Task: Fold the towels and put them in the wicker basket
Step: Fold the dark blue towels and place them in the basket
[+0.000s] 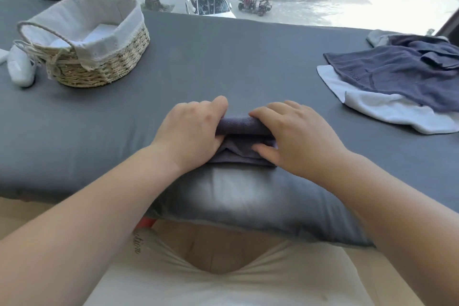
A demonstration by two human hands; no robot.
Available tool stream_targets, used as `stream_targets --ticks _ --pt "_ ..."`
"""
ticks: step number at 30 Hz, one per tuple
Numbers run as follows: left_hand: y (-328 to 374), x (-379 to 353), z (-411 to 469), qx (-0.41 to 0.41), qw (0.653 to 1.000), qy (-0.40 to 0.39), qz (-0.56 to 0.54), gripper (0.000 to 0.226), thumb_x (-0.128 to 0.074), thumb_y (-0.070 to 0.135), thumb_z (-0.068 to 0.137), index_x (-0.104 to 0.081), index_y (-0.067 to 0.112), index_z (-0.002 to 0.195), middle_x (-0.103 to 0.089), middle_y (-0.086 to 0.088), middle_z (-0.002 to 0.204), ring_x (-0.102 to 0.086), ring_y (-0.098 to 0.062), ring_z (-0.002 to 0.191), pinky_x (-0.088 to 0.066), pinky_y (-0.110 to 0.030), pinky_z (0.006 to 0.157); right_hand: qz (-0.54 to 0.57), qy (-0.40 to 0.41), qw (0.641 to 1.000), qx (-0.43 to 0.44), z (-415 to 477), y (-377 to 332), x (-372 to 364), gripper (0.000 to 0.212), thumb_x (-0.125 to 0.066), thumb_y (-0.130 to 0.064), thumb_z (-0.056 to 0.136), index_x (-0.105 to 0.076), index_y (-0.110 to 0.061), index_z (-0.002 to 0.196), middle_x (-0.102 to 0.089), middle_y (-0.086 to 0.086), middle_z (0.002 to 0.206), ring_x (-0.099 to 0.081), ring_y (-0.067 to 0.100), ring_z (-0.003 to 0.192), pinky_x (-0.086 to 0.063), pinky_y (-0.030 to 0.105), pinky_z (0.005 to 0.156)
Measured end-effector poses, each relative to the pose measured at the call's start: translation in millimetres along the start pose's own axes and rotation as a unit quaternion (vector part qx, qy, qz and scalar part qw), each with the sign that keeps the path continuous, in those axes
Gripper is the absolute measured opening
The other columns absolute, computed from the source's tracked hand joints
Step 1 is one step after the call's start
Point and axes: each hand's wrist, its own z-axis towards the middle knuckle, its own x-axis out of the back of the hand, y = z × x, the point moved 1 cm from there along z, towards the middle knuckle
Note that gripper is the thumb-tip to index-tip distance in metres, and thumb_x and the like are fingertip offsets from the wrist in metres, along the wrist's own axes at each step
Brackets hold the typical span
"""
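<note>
A small dark grey towel (239, 140) lies partly rolled on the grey mattress (223, 62), near its front edge. My left hand (191, 131) grips the left end of the roll, fingers curled over it. My right hand (293, 134) grips the right end, thumb pressing the flat part below. The wicker basket (109, 67) with a pale cloth liner stands at the far left and holds something white. A dark blue towel (402, 74) lies crumpled on a white towel (382, 107) at the right.
A white bottle-like object (21, 67) lies left of the basket. Behind the mattress a window looks down on a street with a parked car (206, 1). A wide stretch of bare mattress lies between the basket and the towel pile.
</note>
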Motion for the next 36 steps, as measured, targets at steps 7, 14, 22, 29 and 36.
stream_targets --ticks 7,14,22,29,36 --pt "4 6 -46 -0.003 0.988 -0.154 0.008 0.097 -0.023 0.076 0.082 -0.019 0.017 0.158 -0.024 -0.007 0.163 -0.027 -0.024 0.148 -0.024 -0.048 0.120 0.015 -0.032 0.999 0.012 -45 -11 -20 0.079 -0.054 -0.057 0.089 -0.039 -0.012 0.152 -0.037 0.009 0.159 -0.036 0.028 0.146 -0.038 0.045 0.115" --pt "27 8 -35 -0.009 0.979 -0.194 0.068 0.130 -0.024 0.096 0.063 0.006 0.013 0.158 0.010 -0.006 0.166 0.010 -0.021 0.153 0.001 -0.055 0.122 -0.017 -0.069 0.997 -0.022 -66 -41 -33 0.085 -0.038 -0.060 0.091 -0.033 -0.002 0.153 -0.025 0.018 0.163 -0.024 0.033 0.151 -0.032 0.053 0.117" --pt "27 -22 -25 -0.036 0.976 -0.210 0.035 0.122 -0.008 0.091 0.065 0.016 0.012 0.156 0.025 -0.005 0.163 0.024 -0.018 0.150 0.005 -0.048 0.123 0.027 -0.131 0.990 -0.048 -46 -38 3 0.085 -0.005 -0.052 0.086 0.006 -0.012 0.160 0.015 0.011 0.167 0.016 0.024 0.154 0.002 0.049 0.125" --pt "30 -33 -35 -0.030 0.982 -0.184 -0.028 0.114 -0.024 0.091 0.074 0.027 0.027 0.152 0.033 0.004 0.160 0.036 -0.015 0.144 0.009 -0.046 0.123 0.053 -0.089 0.990 -0.095 15 -56 -23 0.106 0.002 -0.082 0.082 0.012 -0.009 0.158 0.021 0.013 0.165 0.026 0.027 0.151 0.010 0.049 0.124" --pt "14 -36 -44 0.023 0.981 -0.186 -0.054 0.131 -0.026 0.098 0.064 0.018 0.016 0.156 0.034 0.000 0.160 0.035 -0.010 0.144 0.009 -0.040 0.124 0.074 -0.094 0.987 -0.103 -10 -35 -50 0.108 0.007 -0.085 0.077 0.018 -0.013 0.157 0.027 0.006 0.164 0.031 0.020 0.149 0.011 0.048 0.124"
